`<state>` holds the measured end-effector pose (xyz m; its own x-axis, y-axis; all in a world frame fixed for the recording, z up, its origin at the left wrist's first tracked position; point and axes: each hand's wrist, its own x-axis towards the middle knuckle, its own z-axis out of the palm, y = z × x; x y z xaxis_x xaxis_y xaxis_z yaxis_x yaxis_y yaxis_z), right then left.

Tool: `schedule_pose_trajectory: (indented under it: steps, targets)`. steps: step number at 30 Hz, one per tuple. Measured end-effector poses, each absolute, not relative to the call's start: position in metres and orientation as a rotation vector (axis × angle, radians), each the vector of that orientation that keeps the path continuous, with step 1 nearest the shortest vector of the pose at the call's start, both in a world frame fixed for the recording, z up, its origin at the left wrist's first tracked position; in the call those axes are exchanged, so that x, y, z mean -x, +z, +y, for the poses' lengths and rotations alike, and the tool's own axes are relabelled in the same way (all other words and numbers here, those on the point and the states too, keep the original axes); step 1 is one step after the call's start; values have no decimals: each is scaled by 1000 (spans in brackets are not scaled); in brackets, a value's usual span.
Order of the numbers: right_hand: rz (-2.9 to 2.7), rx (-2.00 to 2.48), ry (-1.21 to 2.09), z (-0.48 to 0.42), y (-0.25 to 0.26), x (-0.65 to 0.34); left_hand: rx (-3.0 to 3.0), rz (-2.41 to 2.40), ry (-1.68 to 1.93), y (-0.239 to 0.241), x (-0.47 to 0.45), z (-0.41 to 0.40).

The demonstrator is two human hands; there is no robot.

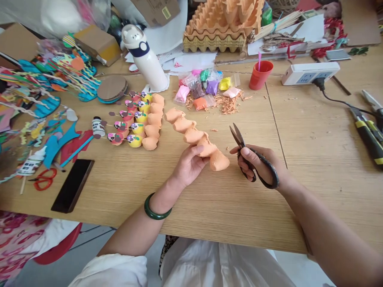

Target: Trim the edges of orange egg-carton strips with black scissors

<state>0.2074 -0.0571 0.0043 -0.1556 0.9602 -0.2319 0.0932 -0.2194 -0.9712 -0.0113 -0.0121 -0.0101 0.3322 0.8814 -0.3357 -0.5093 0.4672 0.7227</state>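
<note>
My left hand (189, 164) grips an orange egg carton strip (191, 134), a row of several joined cups, near its closer end. The strip slants away to the upper left above the table. In my right hand (257, 160) is a pair of black-handled scissors (238, 135), with the blades pointing up and away, slightly apart. The scissors are to the right of the strip and do not touch it. To the left stand painted cup strips (137, 128), yellow and red with small decorations and sticks, beside a plain orange strip (154, 121).
Clay packets (212, 87), orange carton scraps (230, 104) and a red cup (261, 75) lie farther back. Stacked egg trays (218, 30) and a white bottle (146, 59) stand behind. A phone (72, 185) and red scissors (44, 179) are left; a power strip (311, 73) and pliers (368, 135) right.
</note>
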Motion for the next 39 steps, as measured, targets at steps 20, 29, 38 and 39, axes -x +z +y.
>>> schedule_pose_trajectory:
  steps: [20, 29, 38, 39]
  targets:
    - [-2226, 1415, 205, -62, 1, -208, -802, 728, 950, -20, 13, -16]
    - [-2299, 1402, -81, -62, -9, -212, -798, 673, 935, -21, 12, -17]
    - [-2311, 1554, 36, -71, -8, -206, -776, 741, 905, -20, 13, -16]
    - [-2318, 1556, 62, -70, -8, -206, -784, 740, 899, -20, 13, -16]
